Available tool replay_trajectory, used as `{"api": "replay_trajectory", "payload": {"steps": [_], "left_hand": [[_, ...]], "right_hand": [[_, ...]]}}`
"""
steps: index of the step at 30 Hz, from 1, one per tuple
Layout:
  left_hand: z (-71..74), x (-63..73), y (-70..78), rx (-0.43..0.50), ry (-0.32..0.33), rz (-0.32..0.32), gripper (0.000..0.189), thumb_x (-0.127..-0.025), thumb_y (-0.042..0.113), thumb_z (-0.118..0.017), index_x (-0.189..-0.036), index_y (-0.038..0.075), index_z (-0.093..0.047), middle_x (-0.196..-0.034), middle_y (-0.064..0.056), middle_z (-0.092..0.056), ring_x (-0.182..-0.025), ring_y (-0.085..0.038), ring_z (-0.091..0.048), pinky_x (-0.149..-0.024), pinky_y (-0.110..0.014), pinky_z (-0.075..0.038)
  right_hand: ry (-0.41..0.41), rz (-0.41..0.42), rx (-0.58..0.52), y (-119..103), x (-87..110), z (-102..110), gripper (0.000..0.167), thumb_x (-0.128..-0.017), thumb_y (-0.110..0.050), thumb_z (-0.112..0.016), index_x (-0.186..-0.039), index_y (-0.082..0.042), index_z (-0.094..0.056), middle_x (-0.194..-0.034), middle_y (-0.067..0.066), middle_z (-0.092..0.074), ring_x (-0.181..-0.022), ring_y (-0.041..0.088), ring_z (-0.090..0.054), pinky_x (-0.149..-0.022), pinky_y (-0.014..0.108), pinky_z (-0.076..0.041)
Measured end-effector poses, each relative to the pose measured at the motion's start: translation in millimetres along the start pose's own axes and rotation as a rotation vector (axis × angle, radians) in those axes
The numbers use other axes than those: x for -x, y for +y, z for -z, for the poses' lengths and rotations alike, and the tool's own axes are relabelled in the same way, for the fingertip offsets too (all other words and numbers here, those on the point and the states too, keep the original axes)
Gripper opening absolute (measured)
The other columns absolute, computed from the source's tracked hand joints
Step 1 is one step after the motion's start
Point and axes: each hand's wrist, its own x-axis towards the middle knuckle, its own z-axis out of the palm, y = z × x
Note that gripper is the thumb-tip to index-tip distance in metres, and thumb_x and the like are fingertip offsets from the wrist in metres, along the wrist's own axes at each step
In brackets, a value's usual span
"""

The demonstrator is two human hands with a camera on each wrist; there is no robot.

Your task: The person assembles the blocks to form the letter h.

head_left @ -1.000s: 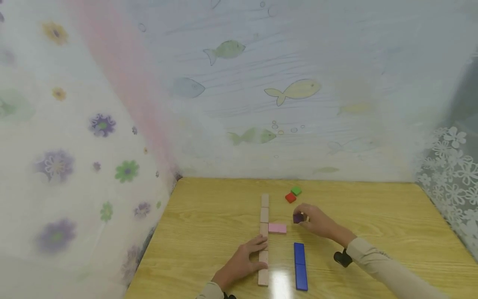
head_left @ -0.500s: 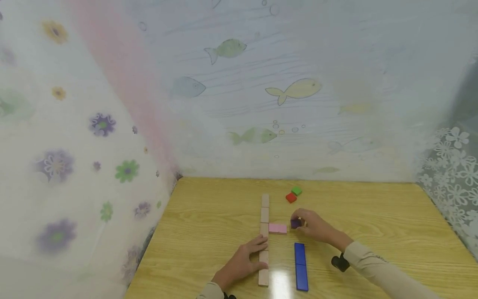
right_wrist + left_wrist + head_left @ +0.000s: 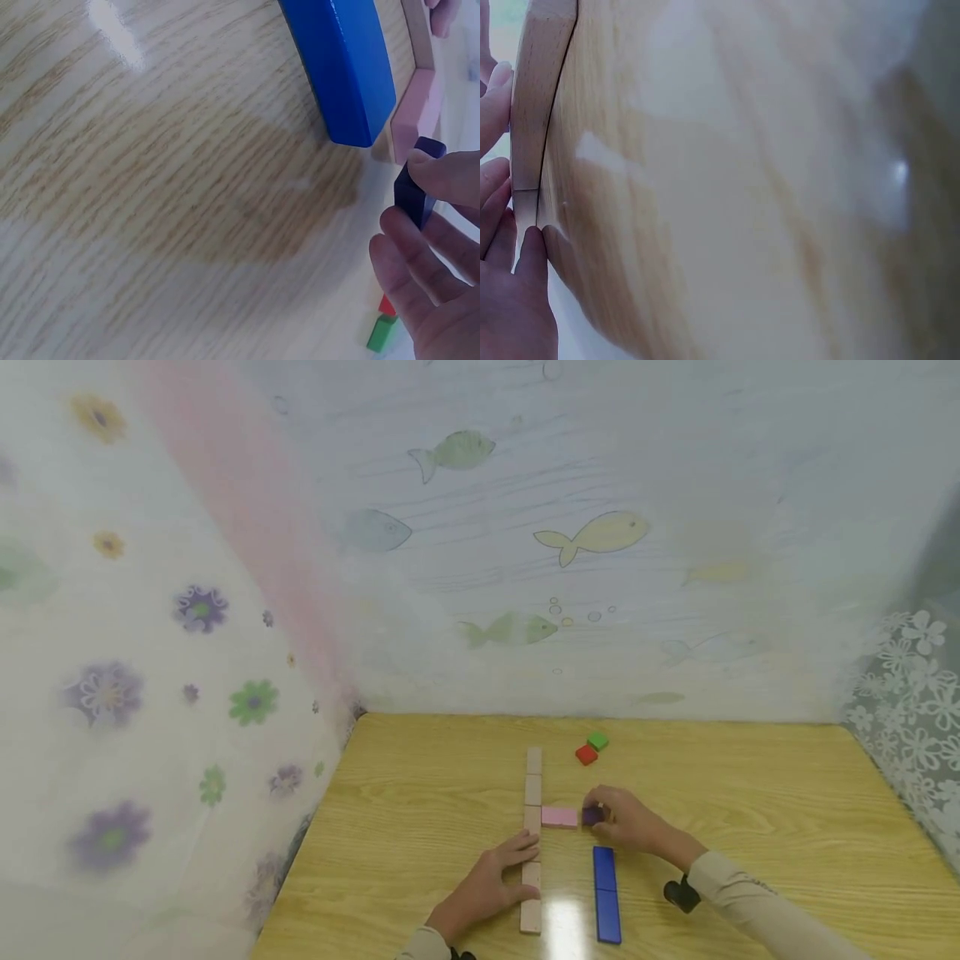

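A straight row of plain wooden blocks (image 3: 532,790) runs front to back along the table. My left hand (image 3: 487,878) rests against its left side, fingers and thumb spread with the tips on the blocks. Pink blocks (image 3: 558,817) stick out to the right from the row's middle. Between thumb and fingers my right hand (image 3: 636,823) pinches a dark purple block (image 3: 592,817), just off the right end of the pink ones. The right wrist view shows the purple block (image 3: 414,191) held upright on edge, close to the pink piece (image 3: 415,120).
Two blue blocks (image 3: 606,893) lie end to end in front of the right hand. Farther back sit a red block (image 3: 587,755) and a green block (image 3: 597,741), corners together. The wooden table (image 3: 712,760) meets a wall painted with fish (image 3: 510,629).
My right hand has brought the purple block slightly left and toward the front, in line with the pink blocks. The left hand has stayed on the wooden row.
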Motion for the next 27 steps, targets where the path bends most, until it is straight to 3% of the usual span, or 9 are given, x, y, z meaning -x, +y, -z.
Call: {"api": "replay_trajectory", "payload": {"steps": [18,27], "left_hand": [[-1.3,-0.3,-1.8,0.015,-0.006,0.025,0.063,-0.084,0.035,-0.070,-0.135,0.002,-0.051,-0.148,-0.002,-0.038,-0.139,-0.022,-0.027,-0.110,-0.042,-0.030],[0.1,0.1,0.3,-0.002,0.008,0.003,0.061,-0.083,0.031,-0.072,-0.133,0.002,-0.052,-0.147,-0.004,-0.039,-0.138,-0.024,-0.029,-0.110,-0.040,-0.030]], "right_hand": [[-0.031,-0.068,-0.023,-4.6,-1.9,-7.4,0.023,-0.079,0.003,-0.069,-0.101,-0.002,-0.062,-0.090,0.003,-0.059,-0.075,0.016,-0.051,-0.061,0.024,-0.046],[-0.027,-0.059,0.015,-2.1,-3.3,-11.5,0.024,-0.078,0.003,-0.070,-0.100,-0.001,-0.062,-0.090,0.003,-0.059,-0.075,0.015,-0.052,-0.062,0.024,-0.047]]}}
